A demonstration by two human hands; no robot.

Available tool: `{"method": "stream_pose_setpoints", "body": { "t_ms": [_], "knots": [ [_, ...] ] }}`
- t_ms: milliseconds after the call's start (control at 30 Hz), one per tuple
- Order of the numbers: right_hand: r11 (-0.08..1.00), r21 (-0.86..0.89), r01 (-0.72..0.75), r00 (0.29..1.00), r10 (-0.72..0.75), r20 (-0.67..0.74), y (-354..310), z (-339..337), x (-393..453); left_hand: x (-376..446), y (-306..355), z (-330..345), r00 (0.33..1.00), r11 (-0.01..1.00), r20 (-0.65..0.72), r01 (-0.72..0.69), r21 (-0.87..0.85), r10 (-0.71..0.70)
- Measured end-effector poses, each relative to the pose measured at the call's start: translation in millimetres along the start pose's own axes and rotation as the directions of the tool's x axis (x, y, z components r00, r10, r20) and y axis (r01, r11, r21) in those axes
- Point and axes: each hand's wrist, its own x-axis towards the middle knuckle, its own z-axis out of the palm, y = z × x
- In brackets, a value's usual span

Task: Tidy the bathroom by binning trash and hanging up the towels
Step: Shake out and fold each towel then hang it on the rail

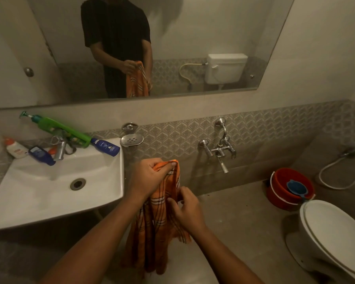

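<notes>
1. The towel-hanging step looks in hand: the orange towel (162,214) hangs just right of the sink (55,187).
2. The right hand (188,208) pinches a lower fold; the left hand (150,177) grips its top corner.
3. Next, probably shake it out and find a rail; none shows.
4. Behind the sink, the labels on the blue bottle (106,146) are unreadable.
</notes>
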Motion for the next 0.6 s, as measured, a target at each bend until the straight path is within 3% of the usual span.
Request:
{"method": "stream_pose_setpoints", "body": {
  "t_ms": [100,167,300,500,600],
  "knots": [
    [0.993,0.006,-0.120,0.988,0.119,0.100,17.3,8.1,2.2,3.5,2.2,-11.5,1.000,0.993,-0.021,-0.006,-0.115,0.003],
    [0.987,-0.016,-0.162,0.970,0.162,0.179,29.8,9.1,0.5,6.0,3.1,-24.4,0.999,0.957,-0.033,0.033,-0.287,-0.044],
    [0.979,-0.064,-0.195,0.945,0.205,0.256,43.0,7.7,-8.4,11.1,-9.6,-46.2,0.941,0.727,-0.110,0.169,-0.666,-0.319],
    [0.979,-0.108,-0.173,0.922,0.200,0.332,62.9,16.6,-25.7,21.8,-26.4,-82.3,0.871,0.679,-0.253,0.118,-0.724,-0.421],
    [0.944,-0.184,-0.274,0.907,0.318,0.276,92.2,6.6,-38.1,24.5,-34.6,-98.7,0.828,0.674,-0.336,0.066,-0.736,-0.448]
  ]
}}
